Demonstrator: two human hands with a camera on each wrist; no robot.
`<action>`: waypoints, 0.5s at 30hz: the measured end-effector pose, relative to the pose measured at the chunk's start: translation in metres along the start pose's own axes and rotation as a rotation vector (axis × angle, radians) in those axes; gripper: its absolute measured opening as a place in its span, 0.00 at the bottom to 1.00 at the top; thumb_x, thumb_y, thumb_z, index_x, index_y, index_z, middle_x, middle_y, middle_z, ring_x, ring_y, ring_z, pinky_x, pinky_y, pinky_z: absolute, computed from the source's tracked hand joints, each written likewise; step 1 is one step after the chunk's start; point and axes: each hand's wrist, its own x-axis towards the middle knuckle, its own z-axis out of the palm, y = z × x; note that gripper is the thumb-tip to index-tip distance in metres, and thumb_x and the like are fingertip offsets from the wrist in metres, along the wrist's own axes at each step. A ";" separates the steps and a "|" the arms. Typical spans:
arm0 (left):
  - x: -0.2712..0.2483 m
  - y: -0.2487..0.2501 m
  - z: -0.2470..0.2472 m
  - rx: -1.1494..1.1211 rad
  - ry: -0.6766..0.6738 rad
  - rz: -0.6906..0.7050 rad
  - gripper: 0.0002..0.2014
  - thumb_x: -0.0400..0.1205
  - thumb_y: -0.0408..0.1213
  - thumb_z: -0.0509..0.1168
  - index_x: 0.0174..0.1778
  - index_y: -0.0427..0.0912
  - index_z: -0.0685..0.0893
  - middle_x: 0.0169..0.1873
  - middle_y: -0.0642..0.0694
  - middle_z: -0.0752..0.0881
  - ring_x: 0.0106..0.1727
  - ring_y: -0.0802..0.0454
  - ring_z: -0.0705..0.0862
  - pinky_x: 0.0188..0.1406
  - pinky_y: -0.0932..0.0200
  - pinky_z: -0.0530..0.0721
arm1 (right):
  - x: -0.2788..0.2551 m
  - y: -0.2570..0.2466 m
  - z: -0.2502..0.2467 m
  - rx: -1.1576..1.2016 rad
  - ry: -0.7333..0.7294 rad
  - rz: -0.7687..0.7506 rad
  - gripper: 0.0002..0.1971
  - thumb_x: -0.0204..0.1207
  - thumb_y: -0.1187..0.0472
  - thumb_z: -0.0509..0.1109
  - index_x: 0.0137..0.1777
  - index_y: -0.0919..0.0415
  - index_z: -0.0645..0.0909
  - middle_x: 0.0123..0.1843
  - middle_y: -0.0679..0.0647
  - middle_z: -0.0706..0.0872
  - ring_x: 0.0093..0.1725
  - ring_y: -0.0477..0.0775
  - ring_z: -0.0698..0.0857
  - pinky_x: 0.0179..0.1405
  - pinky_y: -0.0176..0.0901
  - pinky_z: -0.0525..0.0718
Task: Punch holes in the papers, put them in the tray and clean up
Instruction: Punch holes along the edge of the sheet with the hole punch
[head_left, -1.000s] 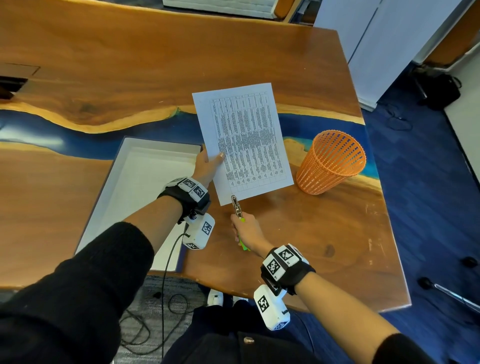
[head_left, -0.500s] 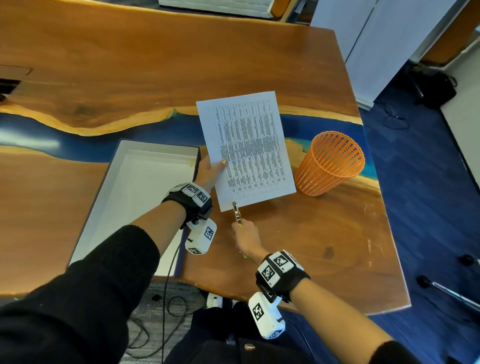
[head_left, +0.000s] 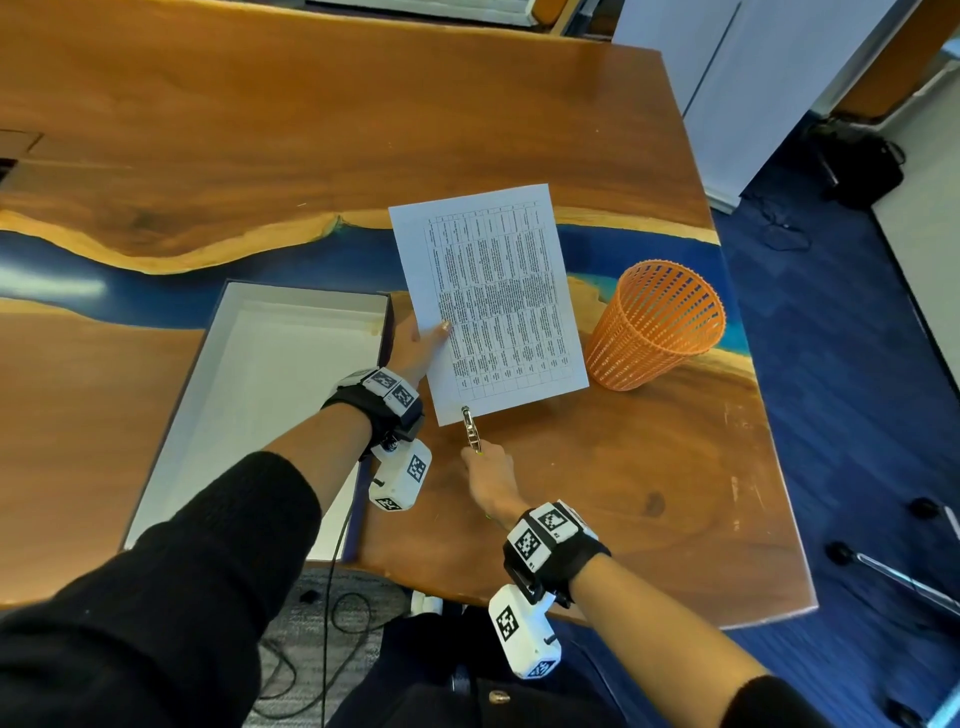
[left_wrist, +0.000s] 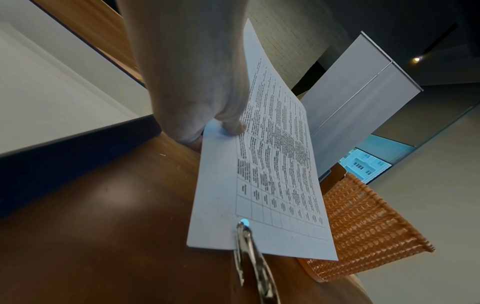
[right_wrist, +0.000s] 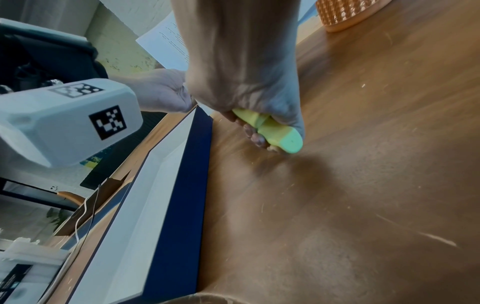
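Note:
A printed sheet of paper (head_left: 493, 296) is held above the wooden table, my left hand (head_left: 418, 345) pinching its left edge with the thumb on top. My right hand (head_left: 488, 478) grips a hand-held hole punch (head_left: 470, 427) with green handles (right_wrist: 272, 128). The metal head of the hole punch (left_wrist: 245, 242) bites the sheet's near edge close to the left corner. In the left wrist view a small round hole (left_wrist: 244, 222) shows in the paper (left_wrist: 272, 174) at the punch tip. A shallow white tray (head_left: 260, 395) with dark blue walls lies to the left.
An orange mesh waste basket (head_left: 657, 325) stands on the table right of the sheet. The table's right edge (head_left: 779, 467) drops to blue carpet. A cable hangs below the near edge by my left arm.
The punch head has moved forward onto the sheet's near edge, and the sheet has shifted slightly toward me. Both hands keep their holds.

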 end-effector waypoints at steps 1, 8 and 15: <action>0.000 -0.001 0.000 -0.002 0.004 -0.004 0.19 0.84 0.29 0.61 0.72 0.32 0.74 0.68 0.34 0.80 0.66 0.40 0.81 0.58 0.52 0.82 | 0.000 0.000 0.000 0.001 0.005 0.003 0.16 0.76 0.62 0.56 0.26 0.54 0.66 0.37 0.58 0.75 0.41 0.56 0.69 0.40 0.47 0.68; 0.003 -0.001 0.002 0.003 0.004 -0.016 0.18 0.84 0.29 0.61 0.71 0.33 0.74 0.68 0.35 0.80 0.66 0.40 0.81 0.59 0.50 0.82 | 0.002 0.000 0.002 0.006 0.009 0.005 0.16 0.76 0.60 0.56 0.25 0.53 0.66 0.38 0.59 0.76 0.39 0.56 0.71 0.39 0.47 0.69; 0.003 -0.004 0.001 -0.014 0.007 0.022 0.18 0.84 0.29 0.61 0.71 0.31 0.74 0.67 0.34 0.80 0.60 0.47 0.82 0.46 0.64 0.86 | 0.006 0.004 0.003 0.038 0.002 0.018 0.13 0.71 0.56 0.55 0.26 0.53 0.68 0.34 0.59 0.78 0.41 0.58 0.74 0.41 0.50 0.72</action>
